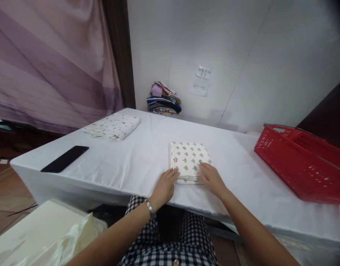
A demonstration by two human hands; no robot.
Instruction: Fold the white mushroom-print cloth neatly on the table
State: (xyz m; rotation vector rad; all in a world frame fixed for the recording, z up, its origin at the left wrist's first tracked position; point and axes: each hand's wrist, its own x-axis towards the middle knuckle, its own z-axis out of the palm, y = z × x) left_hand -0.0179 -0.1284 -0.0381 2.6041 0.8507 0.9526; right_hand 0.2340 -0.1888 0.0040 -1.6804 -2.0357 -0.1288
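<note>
A cream cloth (189, 155) printed with small grey mushroom-like shapes and a few red and green marks lies folded into a compact square near the front edge of the table. My left hand (165, 186) rests its outstretched fingers at the cloth's near left corner; a silver bracelet is on that wrist. Across from it, my right hand (212, 179) lays its fingers on the near right side of the cloth. The folded layers show along the near edge between both hands. Neither hand lifts the cloth from the table.
The table (148, 147) has a white cover. At its left are another folded printed cloth (114, 125) and a black phone (65, 159). A red basket (300, 162) stands at the right. Behind the table, folded fabrics (164, 99) are piled against the wall.
</note>
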